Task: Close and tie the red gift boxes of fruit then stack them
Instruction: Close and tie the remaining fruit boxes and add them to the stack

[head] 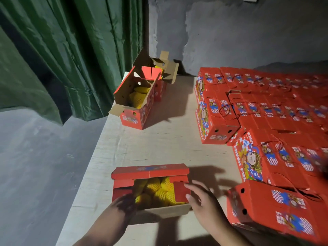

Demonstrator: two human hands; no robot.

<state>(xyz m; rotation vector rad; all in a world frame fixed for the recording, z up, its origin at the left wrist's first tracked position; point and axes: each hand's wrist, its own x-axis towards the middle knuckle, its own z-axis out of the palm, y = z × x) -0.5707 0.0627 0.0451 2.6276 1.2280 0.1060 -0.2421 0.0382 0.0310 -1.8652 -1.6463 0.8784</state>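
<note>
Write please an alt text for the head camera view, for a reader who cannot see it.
Two hands fold the flaps of an open red gift box of yellow fruit on a pale table: the right hand presses the right flap, the left hand is at the left flap. Two more open boxes stand farther back, and closed boxes are stacked at the right.
</note>
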